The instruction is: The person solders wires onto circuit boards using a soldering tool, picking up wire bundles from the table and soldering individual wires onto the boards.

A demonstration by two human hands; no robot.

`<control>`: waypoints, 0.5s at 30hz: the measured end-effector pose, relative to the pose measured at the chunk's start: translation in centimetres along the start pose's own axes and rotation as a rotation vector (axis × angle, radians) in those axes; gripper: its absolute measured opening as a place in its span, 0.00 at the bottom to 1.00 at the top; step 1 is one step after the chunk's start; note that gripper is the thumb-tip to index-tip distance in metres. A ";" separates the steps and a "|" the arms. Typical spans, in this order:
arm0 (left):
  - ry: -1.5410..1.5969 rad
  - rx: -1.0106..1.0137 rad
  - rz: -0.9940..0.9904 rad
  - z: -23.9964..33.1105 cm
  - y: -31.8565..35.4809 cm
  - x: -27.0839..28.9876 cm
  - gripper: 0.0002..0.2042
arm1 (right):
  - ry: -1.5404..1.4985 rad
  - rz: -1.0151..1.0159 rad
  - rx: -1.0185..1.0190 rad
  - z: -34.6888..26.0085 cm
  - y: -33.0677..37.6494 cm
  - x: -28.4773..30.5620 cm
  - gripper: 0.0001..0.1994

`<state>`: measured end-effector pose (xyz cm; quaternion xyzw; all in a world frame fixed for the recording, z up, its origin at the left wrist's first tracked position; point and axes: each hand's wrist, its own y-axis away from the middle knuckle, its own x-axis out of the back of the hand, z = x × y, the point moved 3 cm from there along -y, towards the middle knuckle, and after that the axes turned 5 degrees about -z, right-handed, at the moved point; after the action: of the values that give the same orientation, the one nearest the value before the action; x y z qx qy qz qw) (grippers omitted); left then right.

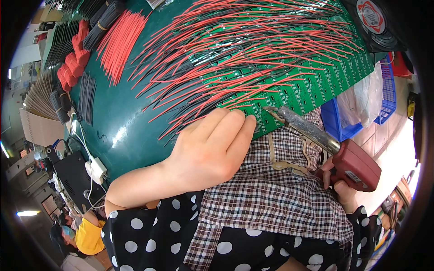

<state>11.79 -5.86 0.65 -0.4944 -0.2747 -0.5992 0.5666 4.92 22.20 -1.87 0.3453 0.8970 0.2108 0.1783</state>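
A sheet of green circuit boards (pixel 316 86) lies on the table in front of me, with rows of red and black wires (pixel 235 58) fanning out to the left across it. My left hand (pixel 210 147) rests at the sheet's near left corner, its fingers curled and pressed together. Whatever they pinch is hidden behind the knuckles. Closed around the handle of a dark red soldering gun (pixel 359 167) is my right hand (pixel 339 183), partly hidden by the gun. The gun's metal barrel points left, and its tip is over the boards' near edge, just right of my left fingers.
Red wire bundles (pixel 120 45) and black wires (pixel 87 98) lie on the green table (pixel 120 119) at left. A black fan (pixel 377 27) stands far right, above blue baskets (pixel 333 119) with clear plastic. At lower left are a black box (pixel 77 180), white cables and a co-worker in yellow (pixel 89 237).
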 end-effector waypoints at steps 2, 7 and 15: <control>-0.030 -0.025 0.019 0.1 -0.1 -0.2 0.16 | 0.004 -0.040 -0.031 0.3 0.1 0.1 0.34; -0.054 -0.034 0.043 0.1 -0.2 -0.5 0.16 | 0.037 -0.034 -0.016 0.4 0.5 0.7 0.32; -0.092 0.011 -0.051 0.5 -0.3 -0.2 0.16 | -0.014 -0.017 -0.103 2.3 1.5 1.9 0.39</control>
<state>11.63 -5.26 0.70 -0.5110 -0.3163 -0.5887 0.5406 5.46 25.06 -3.38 0.3295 0.8866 0.2529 0.2036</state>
